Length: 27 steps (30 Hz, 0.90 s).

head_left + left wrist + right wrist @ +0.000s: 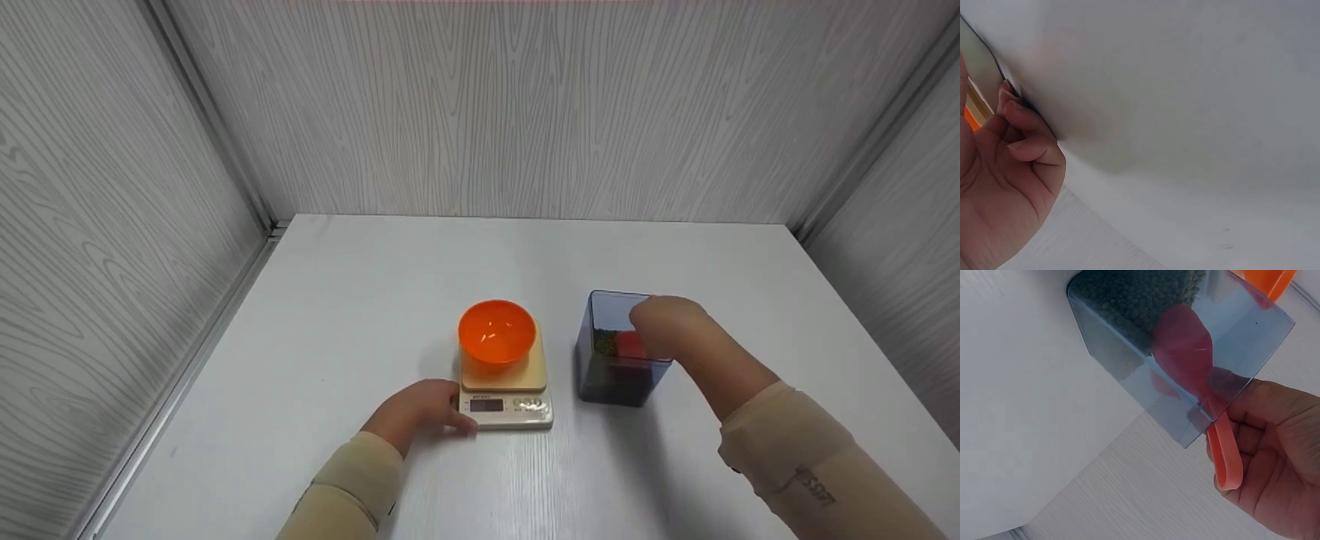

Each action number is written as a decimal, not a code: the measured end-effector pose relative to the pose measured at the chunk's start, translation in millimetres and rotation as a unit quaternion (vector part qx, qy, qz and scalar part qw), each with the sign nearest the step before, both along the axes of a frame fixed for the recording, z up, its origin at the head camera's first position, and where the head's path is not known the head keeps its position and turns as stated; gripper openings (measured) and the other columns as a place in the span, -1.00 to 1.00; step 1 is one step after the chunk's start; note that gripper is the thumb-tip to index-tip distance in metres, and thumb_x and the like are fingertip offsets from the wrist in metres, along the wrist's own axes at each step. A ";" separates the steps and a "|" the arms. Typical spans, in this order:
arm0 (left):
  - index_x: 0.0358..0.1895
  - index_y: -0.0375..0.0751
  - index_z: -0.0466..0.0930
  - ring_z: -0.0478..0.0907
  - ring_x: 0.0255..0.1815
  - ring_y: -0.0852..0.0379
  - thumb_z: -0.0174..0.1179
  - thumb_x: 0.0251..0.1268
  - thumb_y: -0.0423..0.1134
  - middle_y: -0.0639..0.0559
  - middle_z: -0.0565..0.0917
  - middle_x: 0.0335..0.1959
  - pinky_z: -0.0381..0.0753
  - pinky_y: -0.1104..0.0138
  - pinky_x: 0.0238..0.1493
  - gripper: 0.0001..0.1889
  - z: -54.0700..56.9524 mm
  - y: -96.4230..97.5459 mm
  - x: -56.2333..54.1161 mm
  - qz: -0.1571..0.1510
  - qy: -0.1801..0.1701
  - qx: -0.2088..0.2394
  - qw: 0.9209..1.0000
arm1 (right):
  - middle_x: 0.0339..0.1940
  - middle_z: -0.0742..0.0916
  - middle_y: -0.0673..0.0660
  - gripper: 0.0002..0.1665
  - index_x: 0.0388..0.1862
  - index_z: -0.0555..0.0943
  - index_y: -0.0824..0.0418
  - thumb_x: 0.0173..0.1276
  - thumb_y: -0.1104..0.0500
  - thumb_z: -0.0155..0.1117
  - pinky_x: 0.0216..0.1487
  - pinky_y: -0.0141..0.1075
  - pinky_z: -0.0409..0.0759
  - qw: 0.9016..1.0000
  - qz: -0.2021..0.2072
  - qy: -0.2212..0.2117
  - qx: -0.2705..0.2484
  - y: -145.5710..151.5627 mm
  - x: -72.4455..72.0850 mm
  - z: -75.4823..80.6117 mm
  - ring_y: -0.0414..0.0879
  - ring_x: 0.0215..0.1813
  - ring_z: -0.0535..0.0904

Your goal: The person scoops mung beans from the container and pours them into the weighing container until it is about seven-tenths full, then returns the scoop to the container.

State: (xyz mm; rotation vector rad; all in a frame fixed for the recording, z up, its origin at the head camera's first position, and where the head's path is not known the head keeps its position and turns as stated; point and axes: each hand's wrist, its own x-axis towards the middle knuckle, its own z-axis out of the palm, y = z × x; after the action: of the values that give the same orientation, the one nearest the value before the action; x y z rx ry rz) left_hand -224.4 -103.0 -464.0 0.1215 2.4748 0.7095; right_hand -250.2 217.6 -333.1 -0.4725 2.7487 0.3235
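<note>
An orange bowl sits on the pale platform of a kitchen scale. My left hand grips the scale's left front corner, thumb at the front edge and fingers along the side; the left wrist view shows those fingers curled at its edge. To the right stands a translucent blue-grey container holding small dark green beans. My right hand is over its rim, holding a red scoop by the looped handle. The scoop's head is inside the container, against the beans.
The white tabletop carries the scale and container side by side, a narrow gap between them. A wood-grain panel rises behind the table, with similar panels at left and right.
</note>
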 end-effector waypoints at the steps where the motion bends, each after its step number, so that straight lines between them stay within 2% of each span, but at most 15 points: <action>1: -0.03 0.01 0.54 0.41 -0.09 0.02 0.41 -0.19 0.09 0.11 0.56 -0.12 0.25 0.01 0.19 -0.44 -0.4 0.0 0.1 0.001 0.000 0.000 1.000 | -0.52 0.59 0.15 -0.83 -0.30 0.61 0.29 0.06 0.35 0.24 -0.35 -0.16 0.53 1.000 0.005 0.005 0.007 -0.7 0.1 0.6 0.00 -0.46 0.44; 5: -0.01 0.00 0.53 0.41 -0.07 0.02 0.41 -0.19 0.10 0.10 0.55 -0.08 0.24 0.01 0.20 -0.43 -1.8 -0.1 -0.1 -0.002 0.003 -0.002 1.000 | -0.54 0.59 0.13 -0.89 -0.38 0.61 0.28 0.06 0.33 0.23 -0.38 -0.16 0.51 0.999 0.026 0.028 0.019 -2.8 1.5 5.5 -0.02 -0.49 0.41; 8: -0.02 0.00 0.53 0.41 -0.08 0.03 0.41 -0.18 0.10 0.10 0.55 -0.09 0.25 0.02 0.19 -0.43 -3.0 -0.4 -0.8 -0.006 0.007 -0.004 1.000 | -0.47 0.60 0.17 -0.87 -0.37 0.61 0.31 0.04 0.37 0.25 -0.38 -0.16 0.53 0.999 0.034 0.036 0.023 -5.5 4.1 12.3 -0.01 -0.48 0.41; 13: -0.12 -0.01 0.55 0.41 -0.16 0.04 0.41 -0.18 0.10 0.10 0.56 -0.20 0.31 0.06 0.14 -0.50 -3.7 -1.1 -1.3 -0.017 0.017 -0.004 1.000 | -0.33 0.59 0.24 -0.75 -0.29 0.61 0.35 -0.03 0.39 0.34 -0.24 -0.10 0.57 0.997 0.045 0.047 0.034 -12.4 10.0 26.8 0.02 -0.38 0.48; 18: -0.17 0.01 0.55 0.41 -0.20 0.06 0.41 -0.18 0.11 0.12 0.53 -0.28 0.34 0.09 0.10 -0.53 -4.9 -2.3 -2.0 -0.027 0.025 0.000 0.999 | -0.37 0.62 0.22 -0.78 -0.33 0.63 0.33 -0.04 0.41 0.34 -0.24 -0.10 0.58 0.995 0.056 0.071 0.049 -17.2 14.6 37.7 0.03 -0.37 0.52; 22: -0.13 0.02 0.55 0.41 -0.18 0.05 0.40 -0.19 0.12 0.12 0.54 -0.26 0.32 0.07 0.13 -0.50 -5.8 -2.6 -2.7 -0.024 0.020 0.004 1.000 | -0.38 0.62 0.21 -0.81 -0.33 0.63 0.32 -0.01 0.40 0.31 -0.27 -0.12 0.57 0.996 0.039 0.052 0.056 -23.4 15.7 37.7 0.00 -0.39 0.47; 27: -0.10 0.04 0.56 0.41 -0.16 0.05 0.40 -0.19 0.12 0.13 0.55 -0.23 0.31 0.05 0.15 -0.49 -6.4 -1.4 -2.2 -0.017 0.014 0.004 1.000 | -0.46 0.61 0.15 -0.82 -0.36 0.63 0.30 0.01 0.27 0.35 -0.32 -0.14 0.57 0.997 0.029 0.032 0.067 -31.1 13.0 26.6 -0.05 -0.43 0.42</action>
State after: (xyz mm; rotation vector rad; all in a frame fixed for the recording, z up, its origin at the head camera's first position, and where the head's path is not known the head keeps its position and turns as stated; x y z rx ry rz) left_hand -226.6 -104.4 -470.4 0.1777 2.4896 0.7078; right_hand -237.2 186.5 -306.5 -0.5165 2.7567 0.5421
